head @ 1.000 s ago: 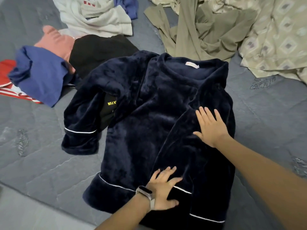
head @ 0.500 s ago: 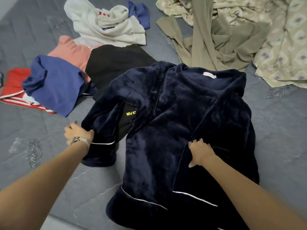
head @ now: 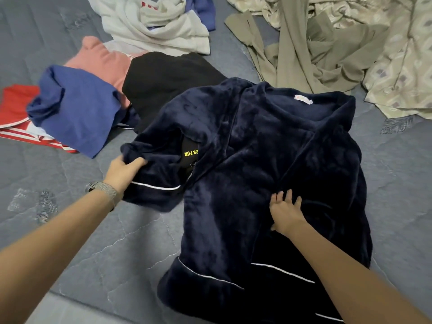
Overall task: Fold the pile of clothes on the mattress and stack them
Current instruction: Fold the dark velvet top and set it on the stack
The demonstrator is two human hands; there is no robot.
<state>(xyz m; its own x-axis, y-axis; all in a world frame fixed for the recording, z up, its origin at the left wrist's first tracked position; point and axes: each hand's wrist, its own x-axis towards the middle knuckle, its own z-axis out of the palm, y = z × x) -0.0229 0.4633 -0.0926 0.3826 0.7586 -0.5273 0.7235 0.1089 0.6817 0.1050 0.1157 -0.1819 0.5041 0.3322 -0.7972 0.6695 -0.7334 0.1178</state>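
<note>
My right hand (head: 285, 215) has slid down the navy fleece top (head: 268, 164) and presses it flat, fingers nearly straight. My left hand (head: 123, 170) — at the hem a second ago — now grips the left sleeve (head: 152, 181), ready to fold inward. Beyond, unfolded clothes (head: 77, 106) wait on the mattress (head: 98, 249).

Your left hand (head: 125, 170) grips the left sleeve (head: 152, 183) of the navy fleece robe (head: 268, 160), fingers (head: 138, 163) curled into the fabric just above the white piping. Your right hand (head: 284, 212) rests flat on the robe's front, fingers spread. Robe lies on the grey mattress (head: 105, 253). Blue shirt (head: 77, 108), pink top (head: 102, 59), black garment (head: 168, 83) and white clothes (head: 159, 26) sit beyond it on the left; an olive garment (head: 304, 54) on the right.
</note>
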